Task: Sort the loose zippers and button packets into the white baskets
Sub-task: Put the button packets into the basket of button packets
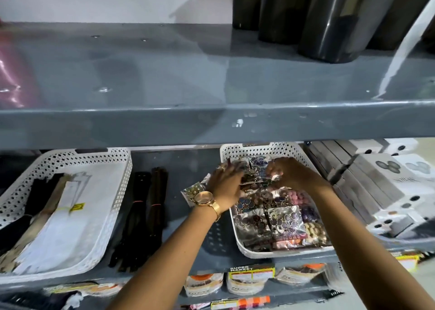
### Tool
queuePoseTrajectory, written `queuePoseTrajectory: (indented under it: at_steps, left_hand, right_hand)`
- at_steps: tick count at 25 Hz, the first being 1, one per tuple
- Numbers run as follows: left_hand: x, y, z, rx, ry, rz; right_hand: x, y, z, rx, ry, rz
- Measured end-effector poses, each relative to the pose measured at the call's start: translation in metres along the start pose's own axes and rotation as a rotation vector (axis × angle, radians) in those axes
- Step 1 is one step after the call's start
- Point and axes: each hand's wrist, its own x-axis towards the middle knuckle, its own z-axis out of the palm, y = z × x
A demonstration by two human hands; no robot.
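Two white perforated baskets stand on a grey shelf. The left basket (117,206) holds black, tan and white zippers. The right basket (244,250) is filled with clear button packets (284,220). My left hand (224,187), with a gold watch on its wrist, grips button packets at the right basket's left rim. My right hand (292,173) pinches a button packet over the far part of that basket. One more packet of pale buttons (191,190) lies just left of the basket, by my left wrist. Loose dark zippers (141,217) lie bundled on the shelf between the baskets.
A grey upper shelf (211,121) overhangs the baskets, with dark rolls (329,19) and a pink bag (14,74) on it. White and grey boxes (381,187) are stacked right of the right basket. Pouches (249,281) line the shelf below.
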Motion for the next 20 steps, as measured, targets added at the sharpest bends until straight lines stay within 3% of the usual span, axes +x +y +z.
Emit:
queuePoseTrajectory:
  at_steps: [2, 5, 8, 11, 13, 17, 20]
  left_hand:
    - [-0.004, -0.033, -0.006, -0.044, 0.157, -0.088]
    - [-0.011, -0.088, -0.011, -0.046, 0.019, -0.332]
    - [-0.022, -0.105, -0.005, -0.038, -0.114, -0.365]
    - [-0.028, -0.104, 0.002, -0.038, -0.029, -0.374]
    - [-0.029, -0.105, 0.004, -0.053, 0.016, -0.396]
    - [-0.028, -0.106, 0.006, -0.108, 0.038, -0.419]
    - [-0.028, -0.112, 0.0, -0.307, 0.018, -0.534]
  right_hand:
    - [-0.001, -0.021, 0.003, 0.026, 0.121, -0.067]
    - [0.008, -0.062, 0.029, -0.102, 0.212, -0.313]
    - [0.037, -0.1, 0.065, -0.36, 0.113, -0.456]
    - [0.069, -0.123, 0.081, -0.849, -0.049, -0.387]
    - [0.083, -0.133, 0.085, -1.001, -0.127, -0.313]
    - [0.1, -0.135, 0.092, -0.822, -0.19, -0.236]
    - [0.098, -0.136, 0.089, -0.752, -0.19, -0.247]
